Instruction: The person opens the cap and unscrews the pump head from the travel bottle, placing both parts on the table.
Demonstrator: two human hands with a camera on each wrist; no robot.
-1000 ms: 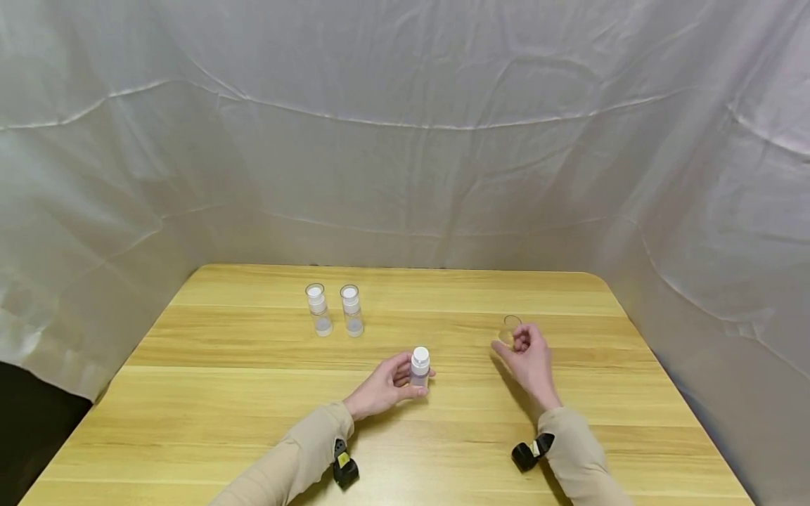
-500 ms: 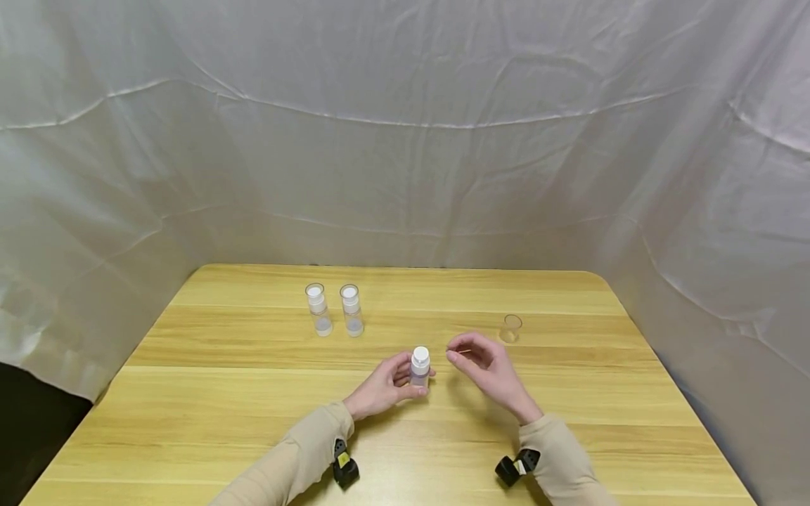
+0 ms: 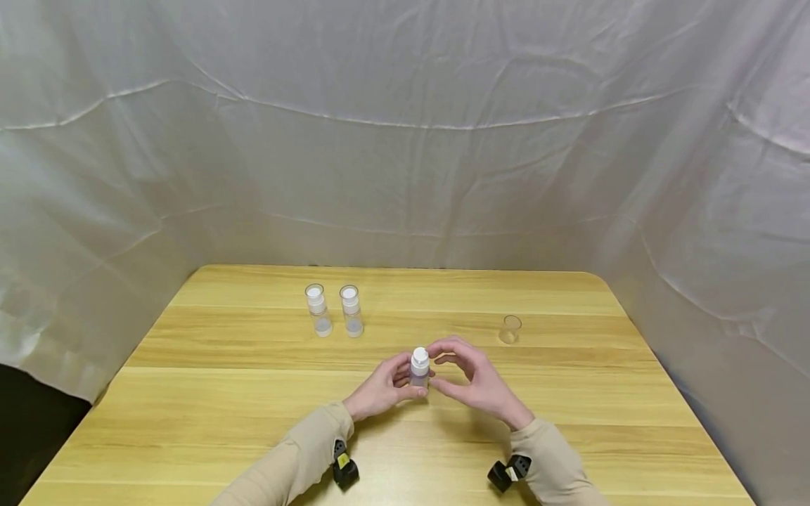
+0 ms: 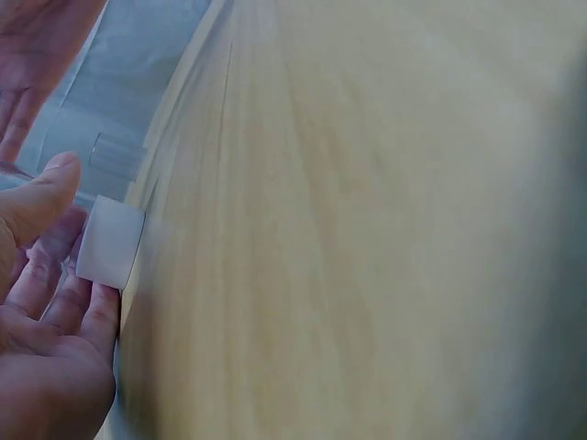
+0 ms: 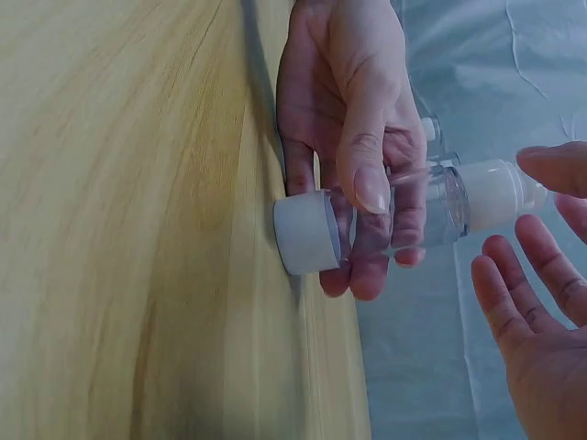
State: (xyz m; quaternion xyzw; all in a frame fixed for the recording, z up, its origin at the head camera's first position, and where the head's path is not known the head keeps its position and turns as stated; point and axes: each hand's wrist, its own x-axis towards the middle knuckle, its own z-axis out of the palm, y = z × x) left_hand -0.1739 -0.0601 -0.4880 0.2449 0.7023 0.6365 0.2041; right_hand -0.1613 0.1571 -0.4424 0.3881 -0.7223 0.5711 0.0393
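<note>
A small clear bottle (image 3: 419,365) with a white pump top and a white base stands upright at mid-table. My left hand (image 3: 382,386) grips its body, thumb in front and fingers behind. The right wrist view shows the white base (image 5: 307,234) on the wood and that thumb across the clear wall. Close on the right, my right hand (image 3: 474,379) has its fingers and thumb spread and curved beside the top. Its thumb overlaps the white pump top (image 5: 495,194) in the right wrist view; whether it touches cannot be told.
Two similar bottles, a left one (image 3: 318,310) and a right one (image 3: 351,311), stand behind, each with a clear cover over its white top. A clear cup-shaped cap (image 3: 510,330) stands at the back right. Grey curtains (image 3: 405,176) surround the wooden table (image 3: 221,422).
My right hand has moved left from the clear cap, which stays standing on the table, to beside the bottle. The left hand and the bottle have not visibly moved.
</note>
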